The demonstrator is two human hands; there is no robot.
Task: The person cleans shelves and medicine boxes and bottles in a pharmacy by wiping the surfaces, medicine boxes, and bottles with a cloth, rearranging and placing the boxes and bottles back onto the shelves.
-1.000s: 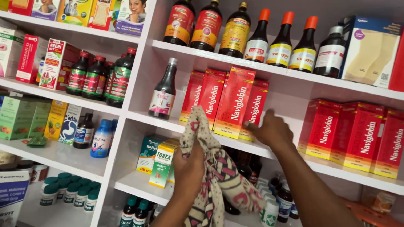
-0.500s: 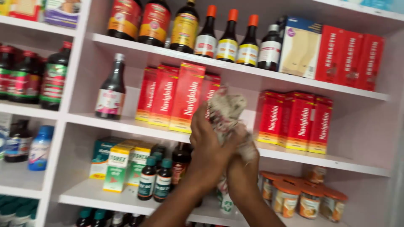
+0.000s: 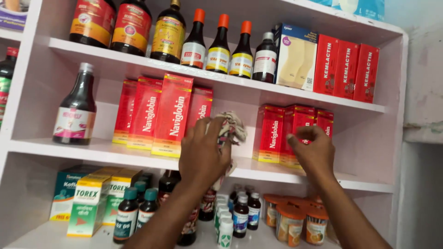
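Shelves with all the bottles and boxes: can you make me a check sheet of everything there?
Surface: white middle shelf, partly bare.
Job's things: patterned cloth bunched on the middle shelf; red boxes standing upright.
Clutter: dark syrup bottle at left; orange-capped bottles above; orange-lidded jars below.
Hands: left hand grips the cloth; right hand touches the red boxes.
Cables: nothing seen.
Surroundings: pale wall at right.
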